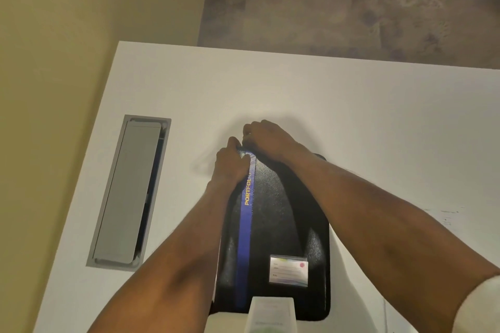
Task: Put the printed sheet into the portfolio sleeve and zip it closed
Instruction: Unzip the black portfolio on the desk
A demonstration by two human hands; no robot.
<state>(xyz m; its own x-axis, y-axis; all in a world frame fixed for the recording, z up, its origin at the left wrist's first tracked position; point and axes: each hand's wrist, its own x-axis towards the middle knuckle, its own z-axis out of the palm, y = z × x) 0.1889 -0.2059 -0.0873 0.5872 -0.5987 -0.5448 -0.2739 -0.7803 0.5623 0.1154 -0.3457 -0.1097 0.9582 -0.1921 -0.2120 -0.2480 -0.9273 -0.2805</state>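
A black portfolio sleeve [278, 224] with a blue stripe and yellow lettering lies on the white table [351, 130], long side pointing away from me. A white label card [289, 270] sits in its near right corner. My left hand [232, 162] grips the sleeve's far left corner. My right hand [266, 138] is closed at the far edge beside it, fingers pinched at what I take to be the zipper; the pull itself is hidden. A pale sheet [270, 313] shows at the sleeve's near edge, bottom of view.
A grey cable hatch [130, 192] is set into the table at the left. The table's left edge meets a beige wall [54, 62]. Beyond the far edge lies grey floor [351, 13].
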